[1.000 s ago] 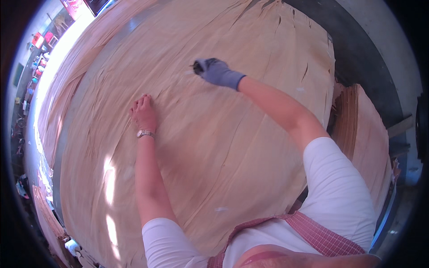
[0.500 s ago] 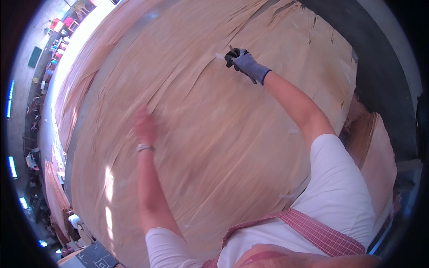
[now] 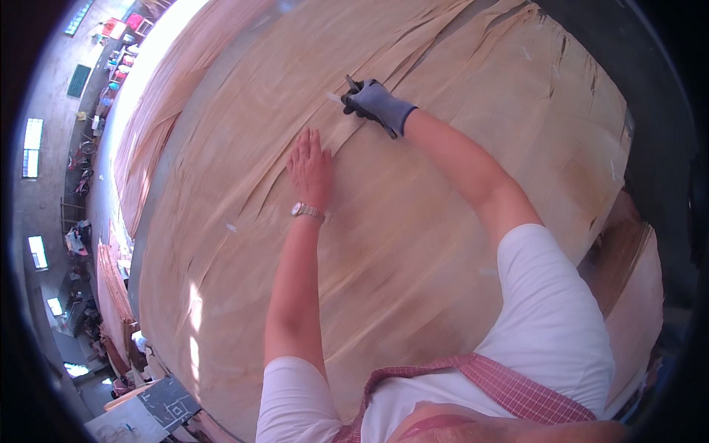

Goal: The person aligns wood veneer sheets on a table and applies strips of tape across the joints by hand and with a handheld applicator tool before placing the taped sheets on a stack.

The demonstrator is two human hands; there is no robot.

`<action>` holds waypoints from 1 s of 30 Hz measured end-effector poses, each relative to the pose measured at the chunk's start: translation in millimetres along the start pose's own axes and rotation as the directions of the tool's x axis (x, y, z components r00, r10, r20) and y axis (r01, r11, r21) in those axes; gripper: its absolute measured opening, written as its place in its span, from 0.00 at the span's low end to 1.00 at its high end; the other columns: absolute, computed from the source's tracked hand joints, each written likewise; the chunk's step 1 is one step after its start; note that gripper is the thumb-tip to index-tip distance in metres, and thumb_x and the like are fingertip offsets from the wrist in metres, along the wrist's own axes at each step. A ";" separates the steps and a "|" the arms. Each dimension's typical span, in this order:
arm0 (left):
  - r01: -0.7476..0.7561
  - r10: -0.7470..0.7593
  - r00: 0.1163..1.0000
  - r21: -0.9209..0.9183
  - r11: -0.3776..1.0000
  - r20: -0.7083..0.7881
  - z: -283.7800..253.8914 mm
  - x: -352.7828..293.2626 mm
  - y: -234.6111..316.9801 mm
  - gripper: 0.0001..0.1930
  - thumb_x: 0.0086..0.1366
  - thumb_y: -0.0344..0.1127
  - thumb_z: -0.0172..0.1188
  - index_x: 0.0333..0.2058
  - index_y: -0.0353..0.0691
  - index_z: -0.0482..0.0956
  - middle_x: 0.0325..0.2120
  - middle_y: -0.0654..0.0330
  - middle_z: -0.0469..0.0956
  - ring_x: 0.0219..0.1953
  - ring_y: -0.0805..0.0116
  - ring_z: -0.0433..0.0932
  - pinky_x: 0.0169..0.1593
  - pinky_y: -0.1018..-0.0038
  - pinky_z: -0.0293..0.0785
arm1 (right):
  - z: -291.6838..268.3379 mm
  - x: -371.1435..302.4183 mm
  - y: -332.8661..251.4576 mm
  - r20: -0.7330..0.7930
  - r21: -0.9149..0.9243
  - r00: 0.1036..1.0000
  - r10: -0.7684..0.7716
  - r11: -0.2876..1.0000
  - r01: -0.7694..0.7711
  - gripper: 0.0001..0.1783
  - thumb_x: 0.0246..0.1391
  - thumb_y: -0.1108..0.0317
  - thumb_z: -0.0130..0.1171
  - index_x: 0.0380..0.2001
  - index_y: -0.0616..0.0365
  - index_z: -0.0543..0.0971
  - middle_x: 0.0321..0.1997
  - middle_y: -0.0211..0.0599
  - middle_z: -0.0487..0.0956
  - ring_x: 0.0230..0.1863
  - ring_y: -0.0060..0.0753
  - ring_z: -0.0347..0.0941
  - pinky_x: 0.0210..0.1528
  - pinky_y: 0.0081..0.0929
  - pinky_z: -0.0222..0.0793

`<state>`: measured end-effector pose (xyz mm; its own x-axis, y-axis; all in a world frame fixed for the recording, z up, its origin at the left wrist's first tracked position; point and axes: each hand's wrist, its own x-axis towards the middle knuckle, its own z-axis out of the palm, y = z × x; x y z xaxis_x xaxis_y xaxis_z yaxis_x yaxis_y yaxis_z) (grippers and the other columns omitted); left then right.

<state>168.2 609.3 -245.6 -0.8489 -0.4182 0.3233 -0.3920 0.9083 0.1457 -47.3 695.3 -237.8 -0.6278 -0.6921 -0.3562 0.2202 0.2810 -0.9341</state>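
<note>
A wide sheet of thin tan wood veneer (image 3: 413, 236) spreads out in front of me, with long splits and raised folds running diagonally. My left hand (image 3: 310, 171), bare and with a watch at the wrist, lies flat on the veneer beside one of these splits, fingers stretched out. Farther off and to the right, my right hand (image 3: 378, 103) wears a grey and black glove. It is closed around a slim dark tool (image 3: 351, 81) whose ends stick out past the glove; its kind is unclear. A small whitish strip (image 3: 334, 97) shows at the gloved fingertips, over a fold.
Small pale tape pieces (image 3: 232, 228) dot the veneer. At the right stands a stack of wood sheets (image 3: 628, 273); more reddish veneer (image 3: 159, 133) lies beyond the left edge. A dark patterned board (image 3: 170, 402) sits at lower left. Ragged tears mark the far right edge.
My left hand has moved right and farther away and now rests flat on the veneer. The gloved right hand with the tool has shifted slightly left in view; the whole view has turned a little.
</note>
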 end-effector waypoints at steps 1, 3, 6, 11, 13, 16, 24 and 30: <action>-0.009 0.009 1.000 -0.016 1.000 0.003 5.7 15.3 7.2 0.26 0.66 0.40 0.55 0.63 0.44 0.67 0.64 0.59 0.66 0.66 0.58 0.63 0.66 0.59 0.56 | -1.8 5.9 -0.2 0.027 -0.043 0.998 0.049 0.998 -0.047 0.14 0.55 0.60 0.65 0.35 0.60 0.80 0.26 0.33 0.84 0.18 0.19 0.71 0.16 0.22 0.63; -0.032 0.032 0.999 -0.055 0.998 0.007 15.9 45.4 19.2 0.25 0.65 0.37 0.55 0.61 0.44 0.69 0.63 0.61 0.68 0.65 0.59 0.64 0.65 0.59 0.58 | -6.5 15.9 1.5 0.065 -0.132 0.987 0.150 0.981 -0.140 0.14 0.54 0.60 0.66 0.34 0.60 0.80 0.26 0.33 0.84 0.18 0.19 0.73 0.16 0.22 0.62; -0.178 0.178 0.984 -0.002 0.984 -0.015 36.6 71.0 23.8 0.21 0.65 0.36 0.55 0.58 0.45 0.74 0.61 0.64 0.71 0.61 0.61 0.67 0.62 0.60 0.60 | -4.0 25.2 13.1 -0.001 -0.292 1.000 0.007 0.956 -0.007 0.15 0.52 0.61 0.63 0.34 0.63 0.81 0.30 0.40 0.84 0.25 0.30 0.79 0.27 0.28 0.72; -0.146 0.144 0.988 -0.028 0.989 -0.046 50.1 73.9 29.7 0.20 0.65 0.36 0.55 0.56 0.47 0.76 0.58 0.65 0.74 0.61 0.62 0.69 0.61 0.61 0.60 | -33.4 48.3 -7.6 0.174 -0.906 0.857 -0.485 0.263 0.332 0.18 0.52 0.59 0.56 0.39 0.62 0.81 0.39 0.50 0.84 0.42 0.46 0.81 0.46 0.41 0.75; -0.119 0.117 0.991 -0.024 0.993 -0.059 50.9 69.5 30.0 0.20 0.65 0.37 0.54 0.56 0.48 0.76 0.58 0.65 0.74 0.60 0.62 0.69 0.61 0.61 0.60 | -54.0 71.4 -28.6 0.183 -0.901 0.897 -0.403 0.297 0.317 0.21 0.53 0.56 0.58 0.43 0.60 0.81 0.40 0.48 0.84 0.45 0.44 0.81 0.47 0.41 0.75; -0.107 0.106 0.992 -0.018 0.994 -0.063 52.2 70.2 32.5 0.20 0.66 0.37 0.54 0.57 0.50 0.76 0.58 0.65 0.74 0.60 0.62 0.69 0.61 0.61 0.60 | -68.1 93.7 -49.2 0.119 -0.682 0.989 -0.086 0.717 0.144 0.25 0.53 0.51 0.60 0.46 0.59 0.80 0.44 0.45 0.84 0.47 0.45 0.80 0.49 0.42 0.76; -0.061 0.061 0.998 -0.044 0.997 -0.001 46.5 75.0 46.2 0.20 0.68 0.39 0.52 0.58 0.51 0.75 0.59 0.67 0.73 0.62 0.61 0.67 0.62 0.61 0.60 | -93.6 80.3 -35.1 -0.033 -0.942 0.926 -0.377 0.321 0.097 0.43 0.48 0.38 0.64 0.58 0.59 0.71 0.49 0.47 0.81 0.51 0.52 0.78 0.53 0.43 0.73; -0.028 0.064 0.993 -0.322 0.946 0.102 7.1 24.2 -4.6 0.31 0.65 0.36 0.55 0.68 0.48 0.60 0.64 0.53 0.66 0.68 0.53 0.59 0.68 0.53 0.52 | -19.9 32.6 10.6 0.077 -0.964 0.767 -0.637 0.150 0.221 0.18 0.65 0.56 0.48 0.49 0.57 0.72 0.42 0.51 0.82 0.37 0.45 0.82 0.35 0.42 0.76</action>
<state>147.0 595.0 -245.2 -0.9038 -0.3575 0.2352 -0.2330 0.8721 0.4303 -80.3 688.9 -258.8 -0.5643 -0.7612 0.3196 -0.8254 0.5296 -0.1957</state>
